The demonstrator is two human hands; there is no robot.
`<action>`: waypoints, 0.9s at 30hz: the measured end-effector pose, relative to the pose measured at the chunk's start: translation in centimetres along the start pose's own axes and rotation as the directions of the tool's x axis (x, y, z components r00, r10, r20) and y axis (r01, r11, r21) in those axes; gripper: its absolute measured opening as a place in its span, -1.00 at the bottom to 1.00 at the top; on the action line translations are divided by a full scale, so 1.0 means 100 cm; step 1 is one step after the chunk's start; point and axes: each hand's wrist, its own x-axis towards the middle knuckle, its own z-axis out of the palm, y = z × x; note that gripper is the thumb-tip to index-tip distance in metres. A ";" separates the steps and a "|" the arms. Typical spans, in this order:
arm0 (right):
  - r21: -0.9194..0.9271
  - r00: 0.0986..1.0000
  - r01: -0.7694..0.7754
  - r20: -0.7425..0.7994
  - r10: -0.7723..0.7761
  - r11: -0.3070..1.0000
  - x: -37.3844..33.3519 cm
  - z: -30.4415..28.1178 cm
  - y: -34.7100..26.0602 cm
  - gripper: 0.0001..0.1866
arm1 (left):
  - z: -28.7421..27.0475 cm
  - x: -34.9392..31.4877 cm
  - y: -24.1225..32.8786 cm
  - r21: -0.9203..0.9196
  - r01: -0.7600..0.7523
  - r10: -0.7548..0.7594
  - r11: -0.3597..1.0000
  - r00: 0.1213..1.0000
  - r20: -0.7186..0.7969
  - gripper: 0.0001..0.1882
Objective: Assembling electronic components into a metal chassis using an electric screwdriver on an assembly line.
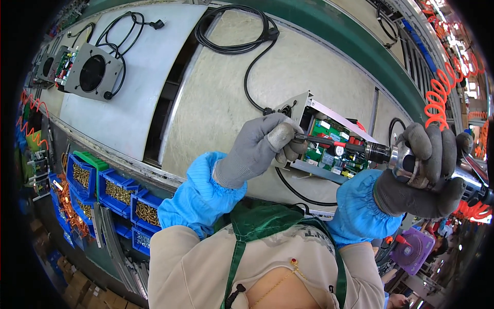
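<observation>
My right hand [427,165], in a grey glove with darkened fingers, is wrapped round a power screwdriver [378,153] with a black nose and a silvery body. Its long dark bit [324,140] points left. At the bit's end, the gloved thumb and fingers of my left hand [262,147] are pinched together on the tip; whether a screw is between them is hidden. Below both hands lies an open metal housing [342,119] with a green circuit board [327,157] inside. A black cable runs from the housing's left end.
A coiled black power cable [231,50] lies behind the housing. Another housing with a round fan opening [98,74] stands at the far left. Blue bins [116,191] of brass-coloured screws line the left front. A red coiled hose [437,98] hangs at right, near a purple fan [413,250].
</observation>
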 end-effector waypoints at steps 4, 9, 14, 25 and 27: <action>-0.014 0.999 -0.005 -0.033 0.004 1.000 0.001 -0.003 0.003 -0.48 | 0.000 0.001 -0.001 0.004 -0.008 0.008 1.000 1.000 -0.007 -0.36; -0.037 0.996 0.012 -0.092 -0.016 0.999 0.002 -0.006 0.003 -0.50 | 0.000 0.002 -0.004 -0.010 -0.007 0.007 1.000 1.000 -0.015 -0.39; -0.059 0.998 0.011 -0.054 -0.014 0.998 -0.001 -0.010 0.000 -0.50 | 0.008 0.004 0.005 0.072 -0.021 0.025 0.997 0.998 -0.058 -0.49; 0.007 0.975 0.213 -0.066 -0.212 0.977 -0.005 -0.016 -0.085 -0.63 | -0.002 -0.034 -0.025 0.681 -0.280 0.436 0.676 0.898 -0.064 -0.44; -0.007 0.966 0.251 -0.066 -0.251 0.968 -0.011 -0.017 -0.104 -0.65 | 0.024 -0.048 -0.042 0.802 -0.217 0.375 0.556 0.927 -0.009 -0.21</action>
